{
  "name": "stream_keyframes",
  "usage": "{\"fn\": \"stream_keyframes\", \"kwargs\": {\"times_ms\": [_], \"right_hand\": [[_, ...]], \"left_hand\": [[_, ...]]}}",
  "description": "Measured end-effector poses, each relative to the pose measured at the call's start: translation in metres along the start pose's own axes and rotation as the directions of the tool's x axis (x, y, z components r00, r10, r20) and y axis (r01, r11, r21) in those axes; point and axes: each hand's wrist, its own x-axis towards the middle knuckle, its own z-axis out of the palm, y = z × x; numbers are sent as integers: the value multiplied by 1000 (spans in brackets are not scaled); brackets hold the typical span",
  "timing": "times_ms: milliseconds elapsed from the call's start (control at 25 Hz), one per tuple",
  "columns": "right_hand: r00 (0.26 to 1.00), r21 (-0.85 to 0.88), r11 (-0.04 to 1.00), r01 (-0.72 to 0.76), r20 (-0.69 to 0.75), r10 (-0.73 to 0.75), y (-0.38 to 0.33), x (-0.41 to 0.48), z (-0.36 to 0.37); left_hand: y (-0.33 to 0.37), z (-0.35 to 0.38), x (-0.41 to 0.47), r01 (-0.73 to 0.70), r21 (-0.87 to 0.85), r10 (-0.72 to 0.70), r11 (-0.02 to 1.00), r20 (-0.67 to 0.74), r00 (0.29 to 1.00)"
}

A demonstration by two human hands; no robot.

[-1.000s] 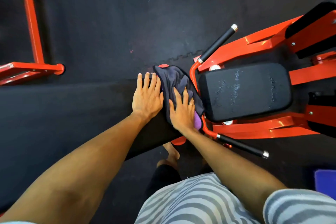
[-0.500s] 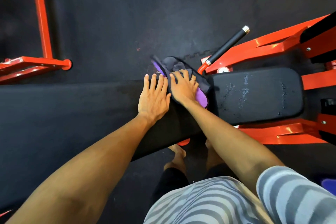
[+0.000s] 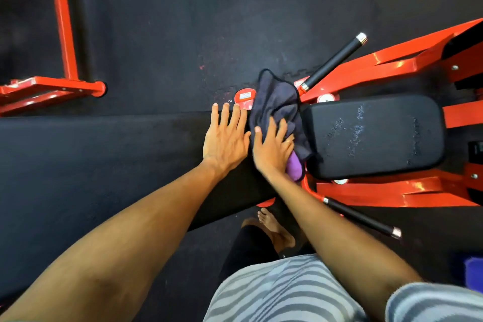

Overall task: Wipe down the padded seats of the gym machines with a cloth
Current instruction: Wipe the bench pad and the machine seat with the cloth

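No containers in view. Cloth [image 3: 277,106]: dark grey w/ purple underside showing at its 5 o'clock edge, bunched, lying on end of long black pad [image 3: 104,159], right by the seat pad [image 3: 373,136] at 3 o'clock. R hand [image 3: 273,150] flat on cloth, fingers spread. L hand [image 3: 224,138] flat on long pad, fingers spread, at 9 o'clock of cloth. Seat pad has pale scuffs. Red frame [image 3: 386,64] around it.

Both arms are extended forward; the left hand [image 3: 225,137] is laid flat, fingers spread, and the right hand [image 3: 271,150] is pressed palm-down beside it.
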Motion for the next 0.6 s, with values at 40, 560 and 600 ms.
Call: {"fn": "stream_keyframes", "kwargs": {"times_ms": [40, 560, 600], "right_hand": [[999, -12, 999, 43, 17, -42, 2, -11, 2], [997, 75, 994, -77, 7, 76, 23, 12, -8], [1000, 46, 999, -11, -18, 12, 26, -5, -5]], "left_hand": [[0, 0, 0, -3, 1, 3, 1000, -1, 1000], [0, 4, 2, 9, 51, -8, 999, -13, 1000], [-1, 4, 4, 12, 54, -11, 998, -20, 1000]]}}
